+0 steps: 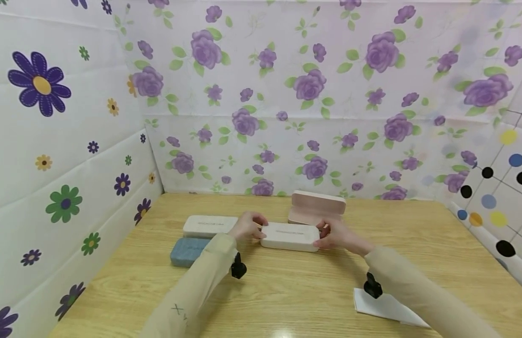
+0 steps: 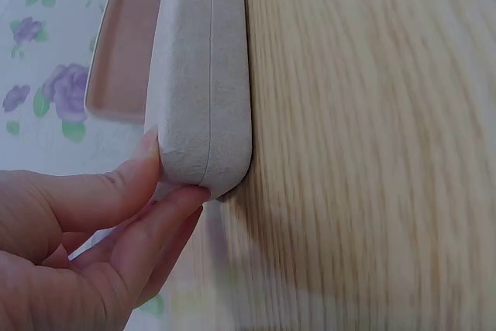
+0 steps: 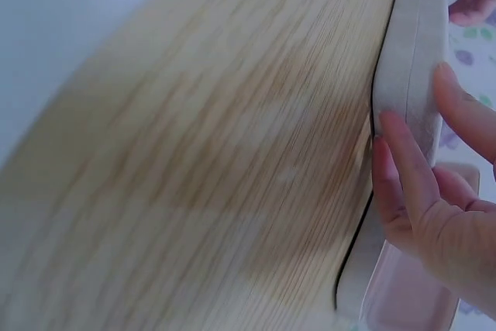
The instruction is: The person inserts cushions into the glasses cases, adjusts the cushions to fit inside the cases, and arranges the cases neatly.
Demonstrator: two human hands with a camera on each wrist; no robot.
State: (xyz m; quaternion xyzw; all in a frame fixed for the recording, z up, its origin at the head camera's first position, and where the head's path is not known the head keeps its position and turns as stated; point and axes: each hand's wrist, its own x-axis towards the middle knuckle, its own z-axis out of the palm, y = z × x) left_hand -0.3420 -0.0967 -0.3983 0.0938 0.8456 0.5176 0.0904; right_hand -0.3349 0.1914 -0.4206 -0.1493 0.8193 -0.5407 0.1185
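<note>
White case (image 1: 289, 238), its lid lettering (image 1: 289, 232) too small to read, was at mid tabletop (image 1: 286, 291), the left hand (image 1: 246, 228) and right hand (image 1: 334, 234) gripping its ends; an open pink-lined case (image 1: 316, 205) stood behind, and the left sleeve (image 1: 201, 281) partly hid a blue case (image 1: 186, 252) near another white case (image 1: 207, 226). Left wrist: thumb (image 2: 93, 198) and fingers (image 2: 155, 239) pinched one end. Right wrist: thumb (image 3: 469, 118) and fingertips (image 3: 395, 125) held the other.

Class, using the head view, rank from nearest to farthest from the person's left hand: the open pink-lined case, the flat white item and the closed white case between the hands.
1. Closed white case, its end pinched by the left hand.
2. Open pink-lined case, behind, to the right.
3. Flat white item, front right, by the right sleeve.
</note>
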